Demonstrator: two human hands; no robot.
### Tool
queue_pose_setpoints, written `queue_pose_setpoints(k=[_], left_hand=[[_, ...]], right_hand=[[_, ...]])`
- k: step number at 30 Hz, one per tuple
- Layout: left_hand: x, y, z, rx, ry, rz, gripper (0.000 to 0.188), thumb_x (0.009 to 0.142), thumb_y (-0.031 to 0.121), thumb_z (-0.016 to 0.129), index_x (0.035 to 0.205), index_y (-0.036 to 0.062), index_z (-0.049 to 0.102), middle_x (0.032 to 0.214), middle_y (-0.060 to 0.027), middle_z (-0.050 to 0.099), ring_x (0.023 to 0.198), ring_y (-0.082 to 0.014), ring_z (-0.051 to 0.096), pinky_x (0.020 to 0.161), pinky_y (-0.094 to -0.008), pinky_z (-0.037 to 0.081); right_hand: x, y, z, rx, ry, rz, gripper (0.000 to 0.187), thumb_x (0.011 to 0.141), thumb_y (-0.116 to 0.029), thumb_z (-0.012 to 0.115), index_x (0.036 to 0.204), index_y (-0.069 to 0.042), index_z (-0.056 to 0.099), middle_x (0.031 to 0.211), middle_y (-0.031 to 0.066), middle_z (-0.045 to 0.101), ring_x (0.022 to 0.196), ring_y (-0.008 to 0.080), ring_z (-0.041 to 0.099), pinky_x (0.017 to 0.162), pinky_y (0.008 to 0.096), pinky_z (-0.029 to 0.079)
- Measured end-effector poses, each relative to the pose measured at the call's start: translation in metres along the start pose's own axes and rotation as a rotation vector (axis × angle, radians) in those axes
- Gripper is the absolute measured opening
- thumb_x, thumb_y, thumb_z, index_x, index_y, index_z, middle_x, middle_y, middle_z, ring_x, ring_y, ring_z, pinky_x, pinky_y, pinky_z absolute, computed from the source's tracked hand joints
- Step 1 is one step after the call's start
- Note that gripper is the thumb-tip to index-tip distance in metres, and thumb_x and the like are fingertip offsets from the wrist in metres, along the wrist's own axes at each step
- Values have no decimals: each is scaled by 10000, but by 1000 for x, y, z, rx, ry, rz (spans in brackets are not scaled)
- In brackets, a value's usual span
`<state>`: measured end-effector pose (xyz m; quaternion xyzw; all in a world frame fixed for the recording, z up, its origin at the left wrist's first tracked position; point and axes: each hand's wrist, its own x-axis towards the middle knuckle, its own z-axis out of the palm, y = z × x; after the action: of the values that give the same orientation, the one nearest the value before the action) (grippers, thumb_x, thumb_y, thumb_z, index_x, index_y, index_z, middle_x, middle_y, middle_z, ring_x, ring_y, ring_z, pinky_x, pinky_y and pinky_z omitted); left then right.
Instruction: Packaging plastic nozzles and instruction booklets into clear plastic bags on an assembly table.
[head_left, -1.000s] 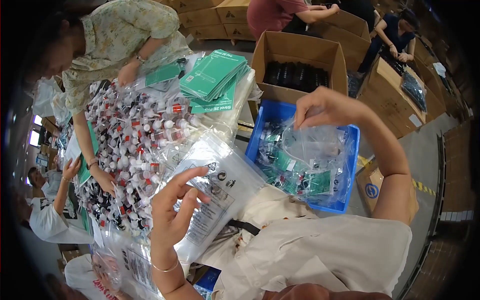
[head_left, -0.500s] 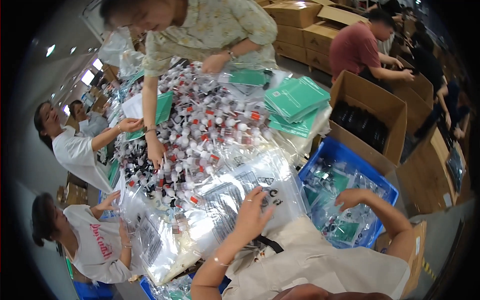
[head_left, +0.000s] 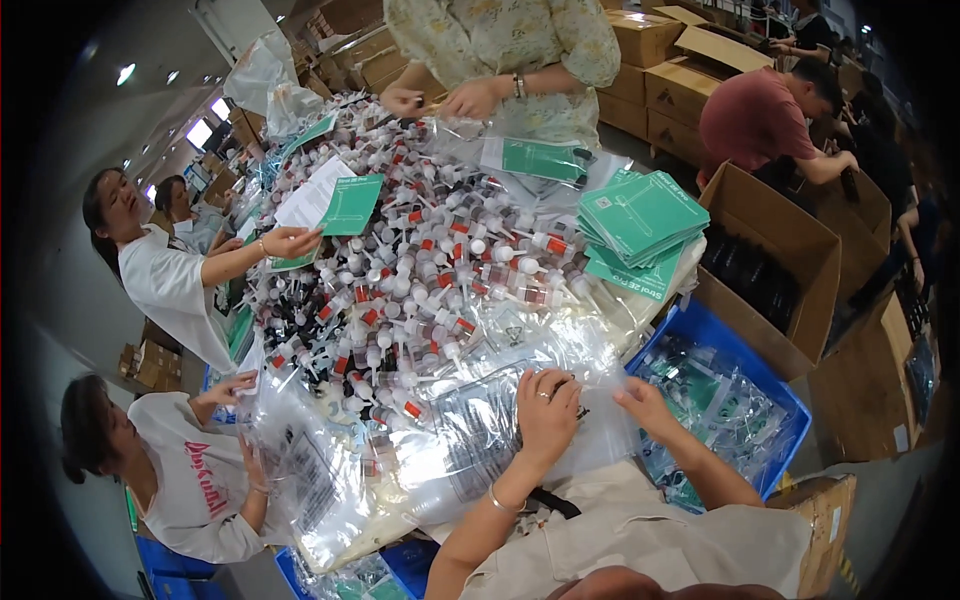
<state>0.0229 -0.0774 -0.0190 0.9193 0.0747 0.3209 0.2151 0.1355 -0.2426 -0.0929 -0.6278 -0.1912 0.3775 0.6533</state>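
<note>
A stack of clear plastic bags [head_left: 470, 430] with dark print lies flat at the near side of the table. My left hand [head_left: 547, 412], fingers curled, holds the top bag. At the bag's right edge, my right hand [head_left: 648, 408] has thumb and fingers closed on the clear film. What lies under my left fingers is partly hidden. Just beyond the bags spreads a large heap of small clear bottles [head_left: 430, 290] with white nozzle caps and red or dark labels.
Green leaflets [head_left: 640, 215] are piled at the far right of the table. To my right stand a blue bin [head_left: 795, 440] of filled bags and an open cardboard box [head_left: 825, 250] of black parts. Co-workers [head_left: 190, 470] stand along the left and far sides.
My right hand has moved left from above the blue bin to the bag's edge and closed on it. My left hand's fingers have curled. The far co-worker's arm has drawn back from the heap.
</note>
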Motion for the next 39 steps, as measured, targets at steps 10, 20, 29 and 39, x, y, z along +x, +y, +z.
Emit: queue_pose_setpoints(k=[10,20,29,39], left_hand=[[-6,6,-28,-274,102,-47,97,750,62,645,845,43,639,945,-81,578,940,-273,543,903,-412,403],[-27,32,-89,-440,3,-175,385,792,195,670,1115,19,556,1069,-146,542,931,-294,565,764,-366,493],[-50,31,-135,-222,-141,-416,519,819,188,623,1220,-59,405,1138,-234,495,968,-369,560,794,-400,487],[-69,21,-136,-368,-124,-579,472,813,49,543,1248,-48,389,1065,-231,535,933,-371,562,820,-403,456]], right_hand=[[-27,-108,18,-431,-7,-203,109,830,-84,616,813,19,645,674,26,586,550,97,495,512,223,410],[-16,-114,63,-74,-550,124,125,886,-84,566,899,21,632,696,54,628,582,117,610,459,224,451],[3,-88,143,-141,-626,-7,114,867,-123,609,855,-15,645,624,-16,581,509,31,482,449,185,367],[-3,-93,157,-436,-556,-215,184,863,-185,633,823,-6,623,600,48,580,503,63,507,462,239,401]])
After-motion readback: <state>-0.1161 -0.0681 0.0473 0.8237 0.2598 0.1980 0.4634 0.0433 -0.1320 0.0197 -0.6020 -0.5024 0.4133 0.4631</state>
